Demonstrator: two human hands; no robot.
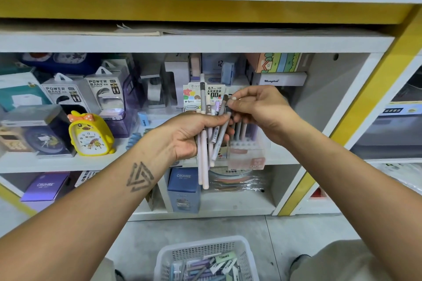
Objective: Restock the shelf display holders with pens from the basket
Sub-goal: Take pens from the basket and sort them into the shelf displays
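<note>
My left hand (189, 134) grips a bundle of several pens (206, 143), pale pink, grey and lilac, held upright in front of the middle shelf. My right hand (255, 112) pinches the top of one grey pen (222, 107) in that bundle with thumb and fingertips. Just behind the hands a clear display holder (247, 150) stands on the shelf with a few pens upright in it. On the floor below, a white plastic basket (173, 255) holds several more pens and labelled packs.
The shelf (57, 162) carries a yellow duck alarm clock (90, 134), power bank boxes (107, 93) and other boxed goods at the left. Blue and purple boxes (183, 189) stand on the lower shelf. A yellow frame post (356, 116) bounds the unit at the right.
</note>
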